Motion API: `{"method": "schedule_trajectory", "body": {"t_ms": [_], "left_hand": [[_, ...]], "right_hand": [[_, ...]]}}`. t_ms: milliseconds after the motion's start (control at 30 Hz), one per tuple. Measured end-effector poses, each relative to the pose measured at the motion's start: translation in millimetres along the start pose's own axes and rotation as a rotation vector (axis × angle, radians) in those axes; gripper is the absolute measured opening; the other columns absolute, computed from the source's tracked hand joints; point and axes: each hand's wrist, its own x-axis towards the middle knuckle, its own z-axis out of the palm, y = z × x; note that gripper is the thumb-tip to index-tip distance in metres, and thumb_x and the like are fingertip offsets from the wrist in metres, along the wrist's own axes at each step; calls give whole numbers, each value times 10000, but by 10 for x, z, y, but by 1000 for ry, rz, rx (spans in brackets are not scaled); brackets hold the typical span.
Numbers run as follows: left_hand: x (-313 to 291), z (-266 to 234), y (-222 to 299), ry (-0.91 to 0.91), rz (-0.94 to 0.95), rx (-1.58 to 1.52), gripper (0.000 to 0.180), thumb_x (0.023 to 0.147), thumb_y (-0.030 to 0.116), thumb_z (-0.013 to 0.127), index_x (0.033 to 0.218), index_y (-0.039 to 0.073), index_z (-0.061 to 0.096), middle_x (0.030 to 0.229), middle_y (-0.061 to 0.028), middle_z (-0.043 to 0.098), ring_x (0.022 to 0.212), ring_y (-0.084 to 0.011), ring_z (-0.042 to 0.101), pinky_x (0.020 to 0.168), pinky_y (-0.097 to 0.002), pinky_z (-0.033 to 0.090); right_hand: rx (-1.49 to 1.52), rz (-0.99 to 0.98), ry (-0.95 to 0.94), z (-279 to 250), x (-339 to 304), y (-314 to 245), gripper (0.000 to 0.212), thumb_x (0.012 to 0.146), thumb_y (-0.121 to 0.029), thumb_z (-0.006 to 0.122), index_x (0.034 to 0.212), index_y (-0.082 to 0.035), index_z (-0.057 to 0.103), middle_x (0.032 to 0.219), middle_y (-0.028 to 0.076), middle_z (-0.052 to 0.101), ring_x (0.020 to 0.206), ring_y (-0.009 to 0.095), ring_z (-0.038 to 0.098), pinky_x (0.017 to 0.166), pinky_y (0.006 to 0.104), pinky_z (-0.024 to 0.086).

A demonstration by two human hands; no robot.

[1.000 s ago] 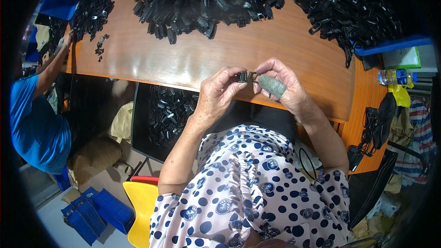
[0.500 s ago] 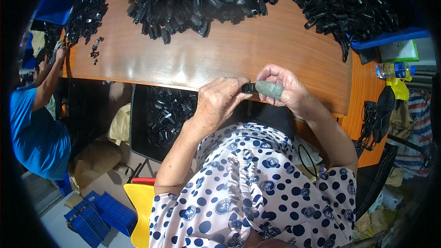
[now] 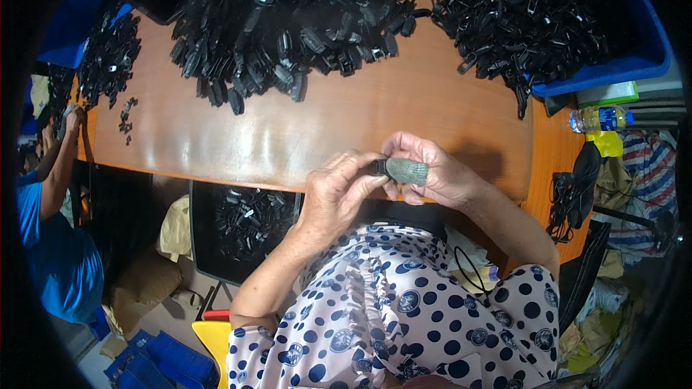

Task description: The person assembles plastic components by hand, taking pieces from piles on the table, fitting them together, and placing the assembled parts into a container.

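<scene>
Over the near edge of the wooden table, my two hands meet at one small black plastic piece [image 3: 378, 167] that looks like a buckle. The fingertips and thumb of my left hand [image 3: 333, 191] pinch its left end. My right hand [image 3: 448, 176] is closed on its other end, a greyish-green knitted finger cover [image 3: 408, 171] on one digit. That cover and my fingers hide much of the piece. Beyond my hands lies a big heap of similar black plastic pieces [image 3: 288, 36]. A dark bin [image 3: 200, 234] below the table edge, left of my left forearm, holds more.
Another black heap [image 3: 519, 18] lies at the far right beside a blue crate [image 3: 659, 61]. A plastic bottle [image 3: 602, 119] and black cords [image 3: 566, 202] are on the right. At the left a person in a blue shirt [image 3: 65, 266] works near a smaller heap [image 3: 108, 54].
My hands have come closer together, and less of the black piece shows between them. The whole view has shifted, with the table and heaps sitting lower and further left in the picture.
</scene>
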Motion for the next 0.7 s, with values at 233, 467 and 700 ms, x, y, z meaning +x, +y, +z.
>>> {"method": "schedule_trajectory", "body": {"t_ms": [233,467,700], "left_hand": [[371,99,-109,35,-27,-702,252,825,142,705,1061,65,662,1393,-156,327,1322,-290,326,1063,-433,329],[695,296,-142,-150,-157,-912,348,922,215,593,1190,-1,544,1290,-166,439,871,-211,632,757,-353,549],[1103,524,-174,-185,-299,-885,259,962,211,528,1078,-21,533,945,-57,581,710,-135,595,640,-276,518]], "right_hand": [[-371,-344,-164,-55,138,-250,707,827,-87,573,1439,-22,226,1438,157,306,1385,217,243,985,309,403],[-174,-437,73,-287,217,-252,514,909,-54,459,1410,-40,342,991,56,580,654,68,552,593,192,469],[-622,-568,444,-592,109,-307,449,923,-79,530,1358,-33,430,806,46,595,718,170,592,719,299,496]]}}
